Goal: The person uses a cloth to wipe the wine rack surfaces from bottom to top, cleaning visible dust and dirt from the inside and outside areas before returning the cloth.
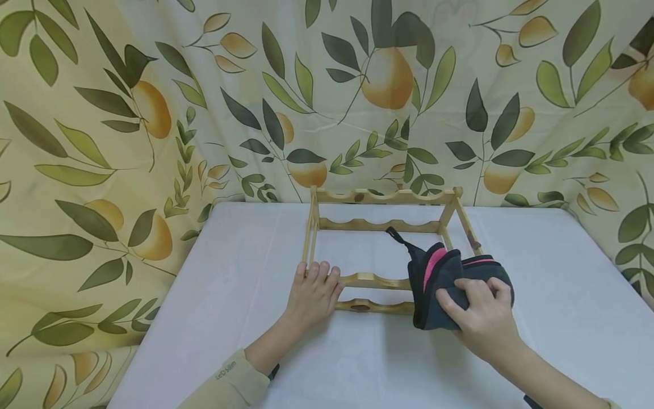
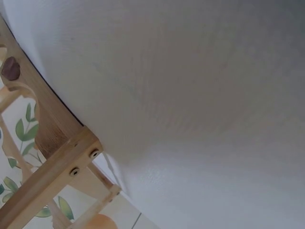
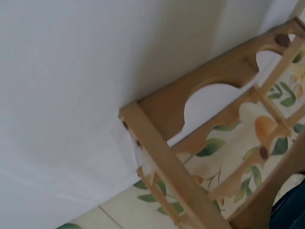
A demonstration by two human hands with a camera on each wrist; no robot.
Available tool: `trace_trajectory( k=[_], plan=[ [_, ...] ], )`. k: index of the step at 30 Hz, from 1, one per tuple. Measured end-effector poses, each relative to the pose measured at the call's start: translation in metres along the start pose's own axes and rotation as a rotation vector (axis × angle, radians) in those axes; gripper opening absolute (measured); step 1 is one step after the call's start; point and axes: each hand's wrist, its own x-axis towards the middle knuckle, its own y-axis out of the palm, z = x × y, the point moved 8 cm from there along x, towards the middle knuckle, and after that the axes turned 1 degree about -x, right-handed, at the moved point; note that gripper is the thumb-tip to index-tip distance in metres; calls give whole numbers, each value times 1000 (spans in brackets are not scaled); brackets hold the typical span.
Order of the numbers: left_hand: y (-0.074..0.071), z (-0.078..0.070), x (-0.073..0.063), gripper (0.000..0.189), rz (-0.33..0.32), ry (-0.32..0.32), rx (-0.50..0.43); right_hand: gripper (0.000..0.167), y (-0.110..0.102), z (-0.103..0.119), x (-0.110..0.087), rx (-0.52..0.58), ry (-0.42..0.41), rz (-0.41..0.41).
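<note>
Backdrop: pale cream cloth printed with orange fruit and green leaves (image 1: 327, 142), hung behind the desk. Desk (image 1: 230, 272): white-covered top. On it, a light wooden rack with scalloped rails (image 1: 375, 280), standing around the middle. Dark navy fabric pouch with pink trim and black edging (image 1: 447, 270): folded over, at the rack's front right corner, hiding the rail ends there; can't tell if it touches the wood. My right hand (image 1: 482, 312) grips the pouch's near side, thumb apart from the bent fingers. My left hand (image 1: 314, 292) rests on the rack's front left corner, fingers fairly straight, side by side. Black strap (image 1: 395, 234) sticks out from the pouch's upper left. Smallest: two round metal screws (image 2: 95, 153) at a rack corner, left wrist view.
</note>
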Motion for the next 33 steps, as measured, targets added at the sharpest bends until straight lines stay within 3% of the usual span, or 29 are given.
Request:
trace_trajectory(
  k=[7,21,28,33],
  plan=[
    [0,-1,1,33,-6,3,-13,33,18,10,-2,28,-26,-2],
    [1,-1,1,33,1,7,-12,41,43,12,-9,-27,-32,147],
    [1,0,1,34,0,1,-14,40,49,13,-11,-48,-54,150],
    [1,0,0,33,-12,6,-23,42,54,13,-14,-82,-62,200]
  ],
)
